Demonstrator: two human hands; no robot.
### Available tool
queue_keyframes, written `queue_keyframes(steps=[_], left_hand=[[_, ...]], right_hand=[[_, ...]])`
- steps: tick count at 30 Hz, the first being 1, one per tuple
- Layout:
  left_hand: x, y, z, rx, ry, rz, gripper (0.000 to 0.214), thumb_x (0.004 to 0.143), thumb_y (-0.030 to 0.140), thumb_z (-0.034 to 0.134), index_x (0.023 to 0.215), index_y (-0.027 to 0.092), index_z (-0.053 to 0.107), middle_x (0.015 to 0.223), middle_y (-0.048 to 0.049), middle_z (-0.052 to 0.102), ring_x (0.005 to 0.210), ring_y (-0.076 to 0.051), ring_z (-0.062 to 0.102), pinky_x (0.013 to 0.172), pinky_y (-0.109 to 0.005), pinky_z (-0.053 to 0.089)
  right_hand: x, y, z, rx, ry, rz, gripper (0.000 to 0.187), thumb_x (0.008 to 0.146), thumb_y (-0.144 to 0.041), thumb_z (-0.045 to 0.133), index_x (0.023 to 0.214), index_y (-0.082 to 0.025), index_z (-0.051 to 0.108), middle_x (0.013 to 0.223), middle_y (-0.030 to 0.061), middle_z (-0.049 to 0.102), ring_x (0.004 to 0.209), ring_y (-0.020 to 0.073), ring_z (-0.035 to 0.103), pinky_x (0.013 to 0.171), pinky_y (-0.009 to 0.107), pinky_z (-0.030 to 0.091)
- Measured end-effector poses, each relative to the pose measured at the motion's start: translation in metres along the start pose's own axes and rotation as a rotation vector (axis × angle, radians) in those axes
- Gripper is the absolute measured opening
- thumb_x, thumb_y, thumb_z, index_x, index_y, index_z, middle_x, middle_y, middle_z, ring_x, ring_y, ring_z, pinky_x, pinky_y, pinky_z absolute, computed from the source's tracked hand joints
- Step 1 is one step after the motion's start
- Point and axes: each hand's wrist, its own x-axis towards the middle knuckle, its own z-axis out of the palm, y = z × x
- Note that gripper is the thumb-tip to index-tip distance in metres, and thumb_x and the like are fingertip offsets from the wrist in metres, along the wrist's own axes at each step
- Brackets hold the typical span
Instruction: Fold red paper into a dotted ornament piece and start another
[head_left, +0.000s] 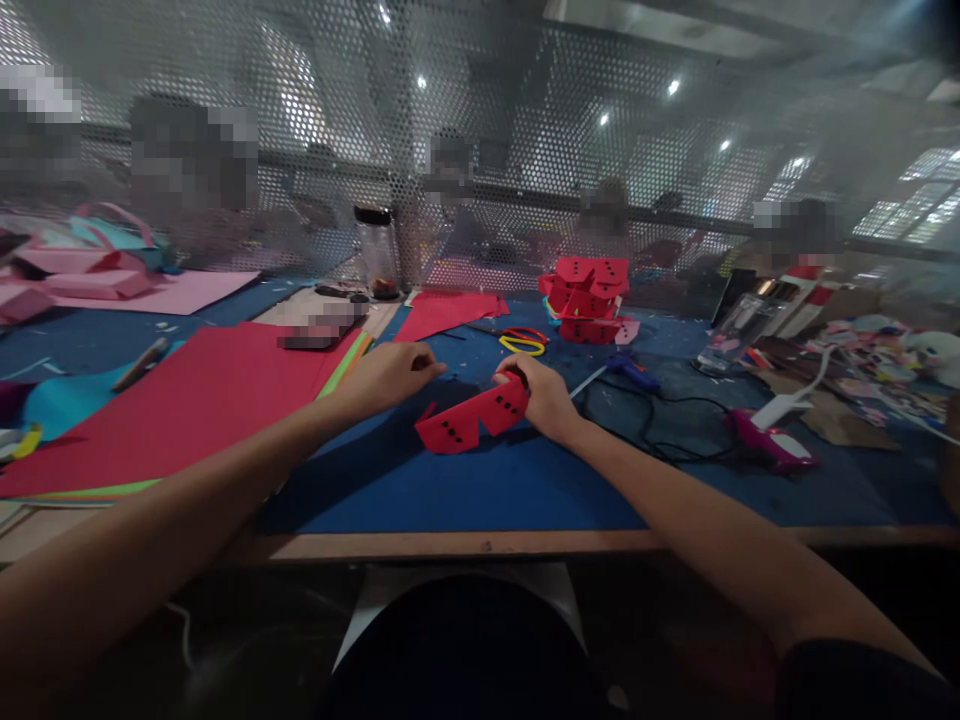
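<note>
My right hand [546, 396] grips the right end of a folded red paper piece [461, 425] marked with groups of black dots. A notch splits its lower edge in the middle, and it is held tilted just above the blue mat [480, 505]. To the left of it, my left hand [397, 373] hovers apart from the paper, fingers curled and pressed together; anything between the fingertips is hidden or too small to name. Beyond my hands lie yellow-and-red-handled scissors [523, 346]. A stack of similar red dotted paper pieces [589, 298] stands farther back.
A blue glue gun [634, 372] with a black cord lies right, near a magenta-and-white power strip [772, 440]. Red paper sheets [202, 400] cover the left side, with a blurred phone-like object [322, 328] on them. A jar [376, 255] and a glass [731, 335] stand at the back.
</note>
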Motion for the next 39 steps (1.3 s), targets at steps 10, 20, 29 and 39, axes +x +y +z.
queue_keyframes(steps=[10,20,29,39], left_hand=[[-0.018,-0.004,-0.006,-0.105,-0.283,-0.081,0.034,0.086,0.055,0.064,0.078,0.022,0.069,0.066,-0.0008,0.073,0.053,-0.016,0.065,0.051,-0.025,0.042],[-0.018,0.002,-0.008,-0.277,-0.374,-0.076,0.030,0.083,0.050,0.066,0.084,0.021,0.064,0.069,-0.0026,0.074,0.056,-0.016,0.067,0.055,-0.027,0.048],[-0.016,-0.002,-0.003,-0.371,-0.327,-0.105,0.028,0.082,0.047,0.069,0.085,0.020,0.063,0.068,-0.0028,0.072,0.057,-0.016,0.066,0.053,-0.027,0.048],[-0.013,-0.009,0.010,-0.454,-0.207,-0.114,0.028,0.083,0.044,0.069,0.095,0.018,0.069,0.081,-0.0047,0.073,0.070,-0.017,0.069,0.061,-0.027,0.052]], right_hand=[[0.002,0.012,-0.010,-0.028,-0.149,-0.040,0.024,0.088,-0.014,0.059,0.110,-0.022,0.064,0.110,0.0057,0.071,0.100,0.0212,0.067,0.087,0.032,0.049],[0.010,0.028,-0.017,0.010,-0.072,0.124,0.018,0.094,-0.019,0.051,0.106,-0.020,0.064,0.104,0.0079,0.072,0.084,0.0191,0.069,0.082,0.035,0.053],[0.012,0.017,-0.020,0.099,-0.126,0.221,0.031,0.103,-0.040,0.046,0.099,-0.018,0.069,0.080,0.0023,0.072,0.063,0.0132,0.065,0.064,0.025,0.050],[0.009,0.010,-0.023,0.024,-0.150,0.263,0.045,0.103,-0.049,0.046,0.090,-0.018,0.075,0.055,-0.0028,0.060,0.042,0.0113,0.054,0.048,0.023,0.038]])
